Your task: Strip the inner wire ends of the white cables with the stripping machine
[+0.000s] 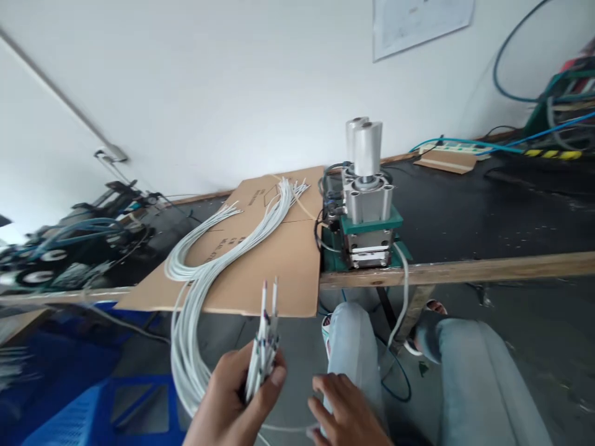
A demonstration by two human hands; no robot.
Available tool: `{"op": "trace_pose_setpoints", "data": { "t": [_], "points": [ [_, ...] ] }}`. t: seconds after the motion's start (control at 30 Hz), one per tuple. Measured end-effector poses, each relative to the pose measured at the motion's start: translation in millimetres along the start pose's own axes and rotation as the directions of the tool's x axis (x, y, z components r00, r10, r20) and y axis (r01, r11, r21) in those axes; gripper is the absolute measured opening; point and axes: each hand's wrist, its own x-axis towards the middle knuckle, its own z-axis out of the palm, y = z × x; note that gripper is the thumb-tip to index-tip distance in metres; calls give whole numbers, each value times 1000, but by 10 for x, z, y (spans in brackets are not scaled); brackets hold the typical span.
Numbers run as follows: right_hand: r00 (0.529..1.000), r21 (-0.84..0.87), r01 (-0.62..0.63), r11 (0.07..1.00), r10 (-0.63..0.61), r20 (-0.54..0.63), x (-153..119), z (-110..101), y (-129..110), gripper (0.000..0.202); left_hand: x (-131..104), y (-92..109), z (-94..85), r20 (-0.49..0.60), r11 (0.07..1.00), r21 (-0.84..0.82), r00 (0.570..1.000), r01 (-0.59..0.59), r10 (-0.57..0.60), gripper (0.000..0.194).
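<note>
A bunch of thin white cables [257,367] is gripped in my left hand [230,396], low in the middle of the view. Their ends point up, with small dark and coloured tips; two stick out above the others. From this hand the long white bundle [188,353] loops down and back up over the cardboard sheet [283,272]. My right hand [346,409] is beside it, near my knee, its fingers loosely curled and apart. One pale cable runs toward its fingertips; whether they touch it is unclear.
A metal press with two upright cylinders [368,186] stands at the bench edge [446,271]. Tangled hoses and equipment [69,241] lie at left; a power strip [450,148] and blue hose are at back right. A blue plastic crate [97,409] sits at lower left.
</note>
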Motion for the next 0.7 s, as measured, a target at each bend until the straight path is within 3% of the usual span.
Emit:
{"op": "trace_pose_setpoints", "data": {
  "t": [0.07, 0.13, 0.2, 0.27, 0.33, 0.4, 0.5, 0.53, 0.57, 0.63, 0.67, 0.7],
  "points": [
    [995, 44, 6, 999, -1, -96, -15, 153, -181, 30, -73, -121, -28, 46, 995, 69, 997, -67, 64, 34],
    [994, 168, -34, 985, 51, -95, 82, 127, -244, 40, -96, -187, 2, 140, 982, 119, 982, -145, 128, 34],
    [994, 383, -96, 919, 107, -6, 251, -48, -210, 67, -74, -182, 86, 197, 966, 149, 964, -211, 180, 32],
    [994, 480, -107, 871, 95, 49, 447, -286, -142, 85, -35, -115, 188, 198, 936, 156, 939, -314, 282, 25],
    [992, 576, -117, 809, 70, 103, 644, -503, -98, 87, -15, -38, 261, 200, 880, 203, 898, -429, 391, 12],
    [983, 712, -161, 683, 44, 179, 822, -646, -113, 76, -52, -19, 271, 166, 851, 241, 884, -466, 437, 6],
    [972, 774, -131, 620, -73, 224, 1014, -707, -256, 54, -254, -194, 187, -38, 908, 221, 928, -355, 371, 34],
    [971, 784, -101, 612, -111, 211, 1054, -696, -326, 43, -350, -303, 148, -150, 926, 184, 922, -329, 357, 46],
    [971, 811, -73, 580, -145, 190, 1083, -676, -401, 32, -450, -425, 109, -272, 934, 148, 895, -325, 354, 52],
    [974, 894, -70, 443, -163, 157, 1121, -624, -548, 18, -624, -667, 32, -573, 939, 29, 764, -344, 298, 55],
    [975, 929, -92, 358, -159, 157, 1134, -596, -615, 18, -686, -766, -5, -655, 916, -10, 695, -401, 297, 56],
    [971, 953, -118, 280, -166, 169, 1145, -568, -676, 18, -727, -838, -42, -670, 908, -28, 682, -418, 293, 58]
  ]
}}
